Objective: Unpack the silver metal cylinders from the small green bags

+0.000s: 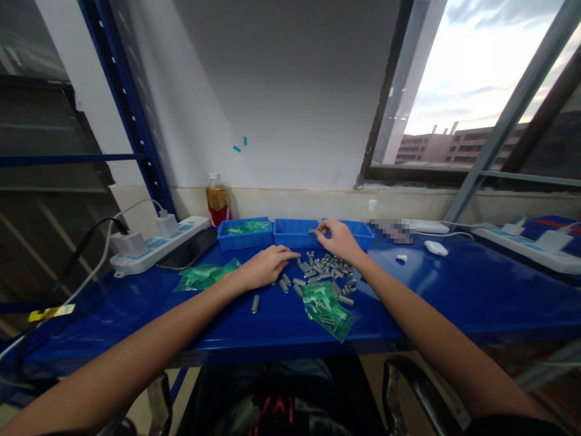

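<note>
My left hand [265, 266] lies flat on the blue table [454, 297], fingers stretched toward a pile of several small metal cylinders [324, 271]. It holds nothing. My right hand [338, 238] hovers over the front rim of the middle blue bin [293, 233], with its fingers pinched on one small metal cylinder [313, 231]. One cylinder [255, 303] lies apart near the front. A green plastic bag [327, 309] rests just in front of the pile.
Another green bag [206, 275] lies at the left. The left blue bin [245, 234] holds green bags, and a third bin [361, 233] stands to the right. A power strip [157, 242], phone [187, 253], bottle [218, 206], white devices [436, 247] and a second strip [531, 245] line the back.
</note>
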{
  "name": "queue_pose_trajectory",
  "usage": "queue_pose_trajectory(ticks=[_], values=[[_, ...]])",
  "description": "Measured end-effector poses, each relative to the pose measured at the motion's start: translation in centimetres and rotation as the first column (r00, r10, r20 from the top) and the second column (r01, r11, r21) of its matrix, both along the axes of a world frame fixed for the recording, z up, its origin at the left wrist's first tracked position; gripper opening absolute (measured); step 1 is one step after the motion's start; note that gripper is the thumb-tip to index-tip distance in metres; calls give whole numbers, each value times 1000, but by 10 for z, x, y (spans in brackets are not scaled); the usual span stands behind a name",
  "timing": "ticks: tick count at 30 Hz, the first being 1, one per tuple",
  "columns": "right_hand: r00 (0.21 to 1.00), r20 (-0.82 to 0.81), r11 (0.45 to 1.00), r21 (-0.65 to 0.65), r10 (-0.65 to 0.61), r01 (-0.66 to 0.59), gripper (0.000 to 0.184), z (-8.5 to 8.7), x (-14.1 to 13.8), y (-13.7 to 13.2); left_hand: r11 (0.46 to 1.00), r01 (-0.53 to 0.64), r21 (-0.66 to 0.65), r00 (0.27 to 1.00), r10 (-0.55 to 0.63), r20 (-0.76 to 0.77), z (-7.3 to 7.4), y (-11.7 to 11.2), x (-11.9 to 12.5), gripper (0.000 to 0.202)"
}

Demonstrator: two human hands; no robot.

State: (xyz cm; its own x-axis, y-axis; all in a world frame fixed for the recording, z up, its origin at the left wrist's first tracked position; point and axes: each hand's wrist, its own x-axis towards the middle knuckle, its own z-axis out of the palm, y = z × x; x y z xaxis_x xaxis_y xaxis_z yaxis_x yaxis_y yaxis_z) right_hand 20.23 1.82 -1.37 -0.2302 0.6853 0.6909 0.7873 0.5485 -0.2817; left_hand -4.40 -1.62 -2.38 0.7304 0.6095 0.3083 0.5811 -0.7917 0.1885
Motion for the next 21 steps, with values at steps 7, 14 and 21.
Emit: queue_pose_trajectory(ticks=[7, 14, 21], values=[[991, 41, 992, 10, -124, 124, 13, -10, 19, 18, 999, -41, 16, 998, 42, -57, 0, 7, -10, 22], [982, 66, 985, 8, -175, 175, 15, -11, 16, 17, 998, 50, -41, 996, -53, -77, 2, 2, -4, 38], [995, 18, 995, 23, -96, 95, 15, -3, 4, 5, 997, -55, -60, 994, 49, -101, 3, 3, -6, 21]])
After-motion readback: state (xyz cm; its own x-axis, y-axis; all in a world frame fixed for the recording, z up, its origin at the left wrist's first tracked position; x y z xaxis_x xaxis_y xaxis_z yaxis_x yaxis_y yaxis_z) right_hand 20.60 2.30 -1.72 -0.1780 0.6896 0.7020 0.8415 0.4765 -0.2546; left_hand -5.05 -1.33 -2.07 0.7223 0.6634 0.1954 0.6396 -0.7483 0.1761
